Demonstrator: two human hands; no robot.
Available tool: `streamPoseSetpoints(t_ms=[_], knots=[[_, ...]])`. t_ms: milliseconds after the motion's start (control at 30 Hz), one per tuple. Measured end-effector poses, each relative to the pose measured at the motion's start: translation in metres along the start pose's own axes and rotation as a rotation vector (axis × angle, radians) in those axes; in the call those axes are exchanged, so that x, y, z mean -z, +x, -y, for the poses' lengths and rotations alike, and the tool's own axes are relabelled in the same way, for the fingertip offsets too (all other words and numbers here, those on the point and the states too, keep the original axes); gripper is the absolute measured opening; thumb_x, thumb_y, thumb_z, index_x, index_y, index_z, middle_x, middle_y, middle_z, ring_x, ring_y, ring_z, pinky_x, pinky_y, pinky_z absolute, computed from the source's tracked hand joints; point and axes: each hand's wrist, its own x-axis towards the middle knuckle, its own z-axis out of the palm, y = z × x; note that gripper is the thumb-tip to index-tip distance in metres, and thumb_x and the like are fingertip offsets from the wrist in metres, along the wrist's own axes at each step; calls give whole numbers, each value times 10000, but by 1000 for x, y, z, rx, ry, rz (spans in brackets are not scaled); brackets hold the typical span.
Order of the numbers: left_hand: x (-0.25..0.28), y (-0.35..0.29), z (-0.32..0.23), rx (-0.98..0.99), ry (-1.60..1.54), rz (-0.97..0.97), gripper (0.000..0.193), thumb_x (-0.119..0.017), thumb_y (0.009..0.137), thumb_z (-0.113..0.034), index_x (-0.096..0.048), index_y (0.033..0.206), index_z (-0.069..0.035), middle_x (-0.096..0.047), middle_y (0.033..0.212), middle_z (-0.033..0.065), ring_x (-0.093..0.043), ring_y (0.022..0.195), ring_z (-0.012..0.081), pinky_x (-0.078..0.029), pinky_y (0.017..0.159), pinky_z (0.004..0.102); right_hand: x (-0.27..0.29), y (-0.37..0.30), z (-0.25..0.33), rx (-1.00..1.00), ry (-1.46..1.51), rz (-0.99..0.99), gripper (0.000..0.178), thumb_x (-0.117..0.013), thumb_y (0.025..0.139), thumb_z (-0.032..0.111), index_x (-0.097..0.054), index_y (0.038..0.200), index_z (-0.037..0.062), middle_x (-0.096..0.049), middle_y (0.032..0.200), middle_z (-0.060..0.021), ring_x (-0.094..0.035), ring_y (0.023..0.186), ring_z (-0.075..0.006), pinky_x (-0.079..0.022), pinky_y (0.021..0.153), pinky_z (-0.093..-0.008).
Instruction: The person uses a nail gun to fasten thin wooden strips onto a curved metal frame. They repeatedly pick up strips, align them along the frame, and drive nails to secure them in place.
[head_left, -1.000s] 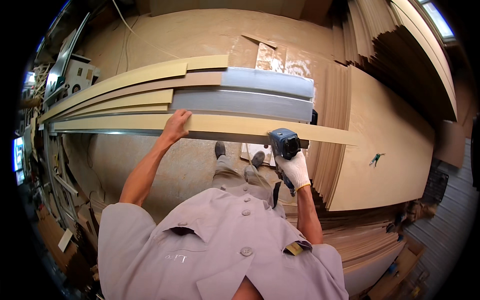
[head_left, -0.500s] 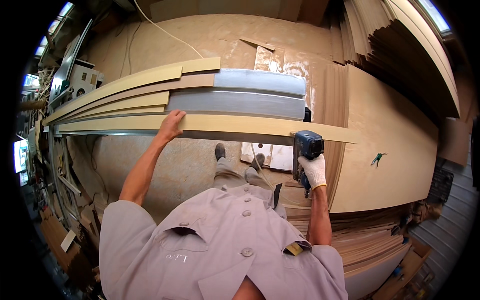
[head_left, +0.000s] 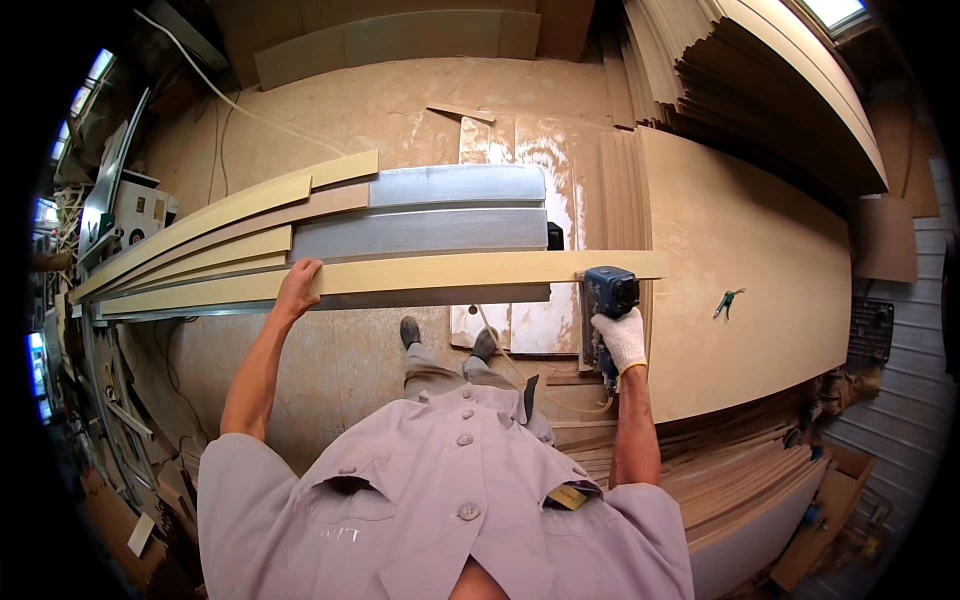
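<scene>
A long, pale wooden strip point(head_left: 430, 270) lies along the near edge of a metal-topped bench, its right end sticking out past the metal. My bare left hand point(head_left: 298, 288) is closed on the strip's near edge, left of its middle. In a white glove, my right hand point(head_left: 622, 340) grips a blue nail gun point(head_left: 612, 290). The tool's head sits against the strip close to its right end. What lies beneath the head is hidden.
Behind the held strip, several more strips point(head_left: 230, 250) fan out over the grey metal top point(head_left: 420, 232). To the right, a wide plywood sheet point(head_left: 760, 330) carries green-handled pliers point(head_left: 728, 303). Stacked boards point(head_left: 750, 500) stand at lower right. An air hose point(head_left: 560, 405) trails near my legs.
The nail gun has moved right along the strip, closer to its end. My left hand keeps its place on the strip. The whole view has shifted a little.
</scene>
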Motion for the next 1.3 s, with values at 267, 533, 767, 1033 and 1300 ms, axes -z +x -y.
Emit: streamPoseSetpoints(t_ms=[267,533,767,1033,1300], knots=[[0,-2,2,-30,-10,-17,662,-772,594,57,-595,1223,-48,-614,1176,159,-586,1161,399,-522,975,440,50,14,-9,-132,100,-83,106,-746,803,88,-690,832,2,-644,612,-78,-620,471,-176,-481,440,-319],[-4,-5,5,-14,-11,-29,650,-763,609,60,-596,1229,-39,-614,1175,169,-591,1148,402,-517,978,434,84,19,-12,-168,152,-157,89,-714,793,55,-661,839,2,-629,611,-75,-587,464,-178,-495,470,-330],[-5,-5,5,-22,-32,-42,650,-767,610,56,-600,1232,-36,-619,1159,176,-591,1149,405,-516,979,438,92,31,-6,-213,218,-224,108,-719,803,65,-635,813,-3,-609,614,-83,-564,447,-186,-460,414,-328],[-7,-2,10,-40,-5,-53,661,-792,605,43,-615,1236,-42,-631,1184,171,-594,1158,398,-520,980,445,55,42,9,-143,184,-104,69,-707,818,49,-673,850,-1,-622,629,-71,-570,451,-177,-475,425,-329],[-8,-12,18,-123,11,-113,685,-840,587,10,-625,1234,-58,-650,1171,150,-608,1150,382,-529,983,447,-34,14,28,-54,126,31,120,-658,816,-13,-674,933,10,-649,674,-88,-585,444,-200,-470,409,-325]])
